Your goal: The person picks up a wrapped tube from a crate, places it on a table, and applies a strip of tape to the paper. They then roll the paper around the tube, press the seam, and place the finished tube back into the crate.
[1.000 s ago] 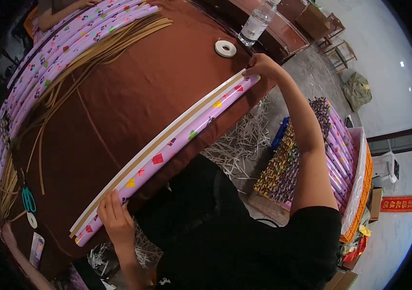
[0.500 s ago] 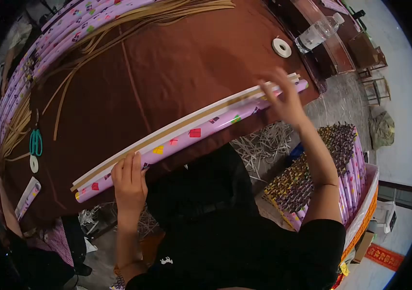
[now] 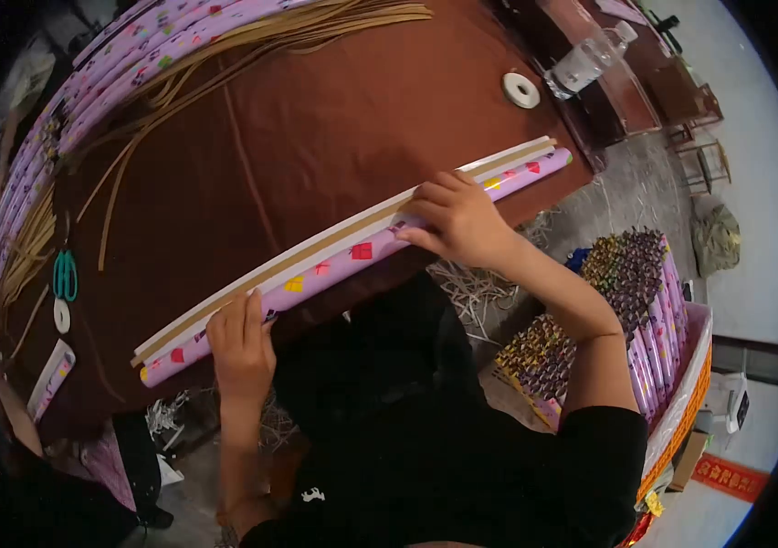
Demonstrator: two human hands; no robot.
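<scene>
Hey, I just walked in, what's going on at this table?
A person has both hands on a long pink patterned tube, with a tan strip running along its far side. The left hand is toward the tube's left end, the right hand past its middle. Teal-handled scissors lie off to the left on the brown cloth, and more patterned tubes are bunched at upper left.

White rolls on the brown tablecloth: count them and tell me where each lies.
2. One white roll lies near the clear bottle; the other roll lies by the handles of the teal scissors. More could be hidden under the brown strips.
</scene>
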